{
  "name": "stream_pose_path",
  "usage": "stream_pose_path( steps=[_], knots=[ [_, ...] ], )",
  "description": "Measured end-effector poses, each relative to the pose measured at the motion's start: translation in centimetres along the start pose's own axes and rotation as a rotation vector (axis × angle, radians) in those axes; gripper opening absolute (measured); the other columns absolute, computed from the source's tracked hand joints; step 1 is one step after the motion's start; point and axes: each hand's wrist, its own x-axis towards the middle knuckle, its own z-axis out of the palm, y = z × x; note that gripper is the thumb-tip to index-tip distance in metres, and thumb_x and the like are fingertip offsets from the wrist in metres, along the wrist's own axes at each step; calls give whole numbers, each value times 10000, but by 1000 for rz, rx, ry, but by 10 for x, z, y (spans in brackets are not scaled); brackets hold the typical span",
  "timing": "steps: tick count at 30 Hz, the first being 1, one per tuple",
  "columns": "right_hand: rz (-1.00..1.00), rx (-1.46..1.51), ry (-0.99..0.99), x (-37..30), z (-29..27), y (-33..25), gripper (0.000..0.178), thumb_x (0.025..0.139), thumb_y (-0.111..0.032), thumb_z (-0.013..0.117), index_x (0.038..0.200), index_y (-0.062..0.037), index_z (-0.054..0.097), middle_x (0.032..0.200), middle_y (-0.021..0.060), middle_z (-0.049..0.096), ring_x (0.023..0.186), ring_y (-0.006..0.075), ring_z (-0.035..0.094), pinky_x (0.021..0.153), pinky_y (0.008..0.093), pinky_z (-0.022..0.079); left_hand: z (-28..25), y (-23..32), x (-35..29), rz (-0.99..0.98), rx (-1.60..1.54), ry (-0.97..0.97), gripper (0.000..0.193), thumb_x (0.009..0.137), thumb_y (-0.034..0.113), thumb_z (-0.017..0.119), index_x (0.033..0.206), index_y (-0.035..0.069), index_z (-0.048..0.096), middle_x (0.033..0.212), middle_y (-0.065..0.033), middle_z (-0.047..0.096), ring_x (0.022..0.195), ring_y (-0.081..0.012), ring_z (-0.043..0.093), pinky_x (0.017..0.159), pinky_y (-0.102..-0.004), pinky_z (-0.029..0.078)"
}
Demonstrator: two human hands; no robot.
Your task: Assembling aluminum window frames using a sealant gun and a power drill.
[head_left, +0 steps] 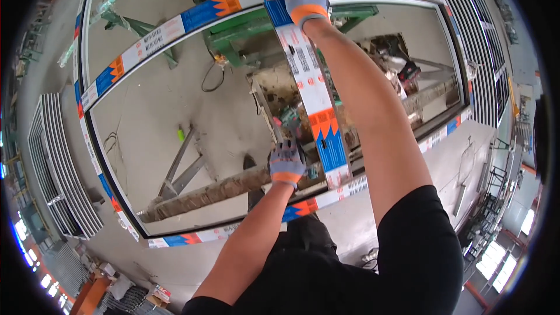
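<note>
A large rectangular metal window frame (166, 34), wrapped in white, blue and orange printed film, lies across the view in front of me. My right hand (306, 3), in a grey glove with an orange cuff, is closed over the far rail where the wrapped crossbar (313, 87) meets it. Its fingertips are partly hidden. My left hand (287, 160), gloved alike, is lower, inside the frame's opening and left of the crossbar. Its fingers point forward, slightly apart, close to a teal and red power tool (289, 118). Whether they touch it I cannot tell.
Below the frame are a green metal stand (233, 38), a worn tray (265, 90) with tools, and a covered beam (204, 191) on angled legs. Stacks of slatted metal frames stand left (58, 169) and right (475, 52). A black cable (213, 84) hangs near the stand.
</note>
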Motion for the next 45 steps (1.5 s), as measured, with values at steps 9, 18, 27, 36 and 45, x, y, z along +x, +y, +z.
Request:
stream_pose_path(
  steps=[9,18,27,36,45],
  knots=[
    [-119,-24,-241,-381,-86,22,385,845,-271,527,1164,-56,555,1078,147,607,985,323,581,799,415,476,-10,-7,2,-44,-27,-6,284,815,234,532,1054,104,614,1033,-113,634,935,-299,617,787,-404,486],
    [24,87,-313,-425,-106,19,221,787,-207,578,973,-87,576,914,120,589,864,303,581,732,409,494,-4,-3,-8,-8,63,105,265,823,247,534,1037,110,610,995,-114,636,871,-308,632,731,-420,511],
    [47,122,-402,-463,-114,8,314,774,-252,632,1023,-69,581,964,115,596,865,317,577,724,397,497,8,-9,-4,-58,0,71,231,842,237,523,1011,107,612,1027,-114,632,914,-316,615,766,-426,503],
    [79,295,-326,-465,-114,4,276,786,-226,591,1004,-58,584,942,132,591,853,321,579,713,405,500,6,2,-3,-31,-38,132,170,855,213,513,945,115,619,956,-118,652,903,-336,615,752,-443,492],
    [401,506,31,-387,-142,62,496,695,-260,737,1111,-67,550,966,144,606,910,305,595,777,401,491,12,8,-5,-51,9,118,187,879,237,481,952,124,611,926,-117,644,874,-353,606,737,-457,480]
  ],
)
